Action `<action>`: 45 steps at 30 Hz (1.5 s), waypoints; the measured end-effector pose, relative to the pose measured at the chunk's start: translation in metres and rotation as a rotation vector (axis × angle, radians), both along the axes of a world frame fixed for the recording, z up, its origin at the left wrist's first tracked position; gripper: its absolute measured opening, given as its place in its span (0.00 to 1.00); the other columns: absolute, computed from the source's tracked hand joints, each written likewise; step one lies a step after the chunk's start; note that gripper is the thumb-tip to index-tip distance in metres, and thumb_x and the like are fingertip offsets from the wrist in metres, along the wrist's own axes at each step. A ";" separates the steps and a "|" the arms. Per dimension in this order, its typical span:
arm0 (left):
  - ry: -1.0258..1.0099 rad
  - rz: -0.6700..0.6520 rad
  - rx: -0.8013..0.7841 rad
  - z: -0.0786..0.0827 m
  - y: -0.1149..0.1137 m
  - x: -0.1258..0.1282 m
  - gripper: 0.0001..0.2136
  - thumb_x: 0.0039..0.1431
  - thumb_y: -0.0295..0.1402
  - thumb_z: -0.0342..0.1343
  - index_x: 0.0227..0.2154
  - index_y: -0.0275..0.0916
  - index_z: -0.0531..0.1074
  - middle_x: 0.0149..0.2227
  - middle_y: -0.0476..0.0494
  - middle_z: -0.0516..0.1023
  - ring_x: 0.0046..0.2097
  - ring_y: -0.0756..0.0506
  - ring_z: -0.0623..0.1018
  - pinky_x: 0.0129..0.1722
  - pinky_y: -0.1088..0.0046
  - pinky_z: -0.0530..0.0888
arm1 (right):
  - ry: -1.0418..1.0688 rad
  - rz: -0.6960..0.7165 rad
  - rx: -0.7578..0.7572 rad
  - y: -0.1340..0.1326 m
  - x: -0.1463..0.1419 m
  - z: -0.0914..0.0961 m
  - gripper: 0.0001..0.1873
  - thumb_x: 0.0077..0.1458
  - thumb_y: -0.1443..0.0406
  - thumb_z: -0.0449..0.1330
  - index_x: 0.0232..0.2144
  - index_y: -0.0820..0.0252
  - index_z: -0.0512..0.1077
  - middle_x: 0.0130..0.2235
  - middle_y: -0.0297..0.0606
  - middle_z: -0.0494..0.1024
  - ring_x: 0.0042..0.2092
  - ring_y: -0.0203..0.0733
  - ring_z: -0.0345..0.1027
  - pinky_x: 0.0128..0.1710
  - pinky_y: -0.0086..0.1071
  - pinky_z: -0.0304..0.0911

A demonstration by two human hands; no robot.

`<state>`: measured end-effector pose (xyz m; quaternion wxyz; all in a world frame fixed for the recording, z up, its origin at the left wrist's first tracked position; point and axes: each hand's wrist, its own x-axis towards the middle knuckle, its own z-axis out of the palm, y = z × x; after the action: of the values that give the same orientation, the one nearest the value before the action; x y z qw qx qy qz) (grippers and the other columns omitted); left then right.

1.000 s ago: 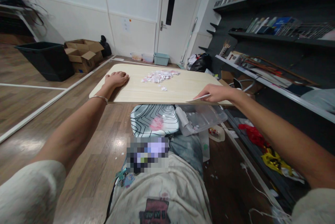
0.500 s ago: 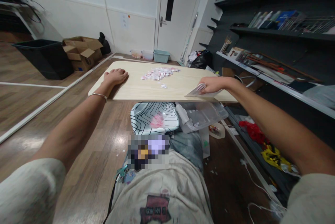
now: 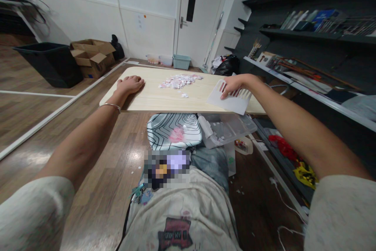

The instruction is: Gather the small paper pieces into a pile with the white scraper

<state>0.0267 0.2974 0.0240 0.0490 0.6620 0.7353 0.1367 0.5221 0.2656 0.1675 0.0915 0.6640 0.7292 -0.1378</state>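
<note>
My left hand (image 3: 131, 85) lies palm down on the left part of the pale wooden tabletop (image 3: 152, 102), fingers stretched out and holding nothing. At the right side of the tabletop my right hand (image 3: 235, 83) grips a thin white slotted plate (image 3: 227, 102) by its upper part. The plate is tilted with its flat face toward me, and its lower corner reaches about the table's near edge. A heap of small white and pinkish pieces (image 3: 178, 82) lies toward the far side of the table, between my hands. Closer to me is a small separate cluster (image 3: 184, 95).
Below the near edge are a black-and-white patterned tray (image 3: 155, 131) with something pink and a clear plastic box (image 3: 232, 133) with white bits. A black bin (image 3: 49, 67) and cardboard boxes (image 3: 92, 57) stand left. Dark shelves (image 3: 308, 63) line the right side.
My right hand has risen slightly and turned the white slotted plate, so its broad face and slots now show instead of a narrow edge. My left hand stays in place.
</note>
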 end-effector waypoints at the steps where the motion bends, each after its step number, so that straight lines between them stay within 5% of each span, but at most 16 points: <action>1: 0.001 -0.005 -0.007 0.000 -0.001 0.000 0.38 0.86 0.51 0.41 0.84 0.42 0.79 0.90 0.29 0.75 0.89 0.24 0.70 0.88 0.30 0.65 | 0.020 -0.023 -0.012 0.000 0.001 0.000 0.16 0.60 0.67 0.88 0.46 0.65 0.89 0.41 0.39 0.90 0.41 0.46 0.84 0.44 0.35 0.80; 4: 0.003 -0.007 -0.014 0.001 -0.001 0.000 0.39 0.86 0.51 0.41 0.84 0.39 0.79 0.91 0.27 0.73 0.90 0.23 0.69 0.88 0.30 0.65 | 0.044 -0.057 -0.043 0.002 0.005 -0.001 0.17 0.61 0.67 0.88 0.47 0.65 0.88 0.36 0.37 0.87 0.37 0.44 0.82 0.40 0.35 0.78; 9: -0.019 0.027 0.004 0.003 -0.002 0.003 0.40 0.83 0.57 0.40 0.81 0.47 0.84 0.89 0.31 0.77 0.88 0.20 0.72 0.88 0.31 0.67 | 0.127 -0.120 -0.062 0.011 0.019 -0.010 0.34 0.43 0.56 0.99 0.45 0.60 0.88 0.37 0.42 0.89 0.43 0.56 0.87 0.45 0.43 0.86; 12: -0.018 0.028 0.002 0.004 -0.003 0.004 0.40 0.82 0.57 0.41 0.81 0.47 0.84 0.88 0.30 0.77 0.88 0.20 0.72 0.87 0.31 0.68 | 0.155 -0.163 -0.090 0.014 0.028 -0.017 0.37 0.42 0.50 0.99 0.45 0.58 0.87 0.38 0.45 0.90 0.46 0.59 0.88 0.47 0.46 0.88; 26: -0.009 0.012 0.026 0.001 -0.004 0.003 0.38 0.82 0.51 0.42 0.83 0.49 0.82 0.88 0.32 0.78 0.88 0.21 0.73 0.86 0.31 0.69 | 0.260 -0.321 -0.250 -0.009 0.024 -0.031 0.38 0.45 0.46 0.98 0.39 0.57 0.81 0.32 0.37 0.88 0.34 0.45 0.84 0.40 0.35 0.84; 33: -0.016 0.036 0.016 0.006 -0.007 0.006 0.41 0.80 0.58 0.43 0.82 0.50 0.83 0.88 0.33 0.78 0.87 0.20 0.73 0.87 0.33 0.68 | 0.398 -0.261 -0.313 -0.010 -0.004 -0.052 0.36 0.48 0.50 0.98 0.40 0.57 0.80 0.33 0.35 0.89 0.32 0.41 0.83 0.35 0.31 0.82; 45: 0.041 -0.018 -0.011 0.005 -0.007 0.003 0.35 0.88 0.48 0.41 0.81 0.38 0.80 0.88 0.27 0.76 0.84 0.24 0.72 0.84 0.31 0.68 | 0.409 -0.075 -0.288 -0.001 -0.076 -0.062 0.43 0.39 0.48 1.01 0.45 0.59 0.83 0.32 0.31 0.86 0.33 0.39 0.82 0.36 0.30 0.82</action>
<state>0.0294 0.2902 0.0290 0.0389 0.6708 0.7311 0.1186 0.4466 0.2642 0.1054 0.0302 0.6290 0.6803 -0.3751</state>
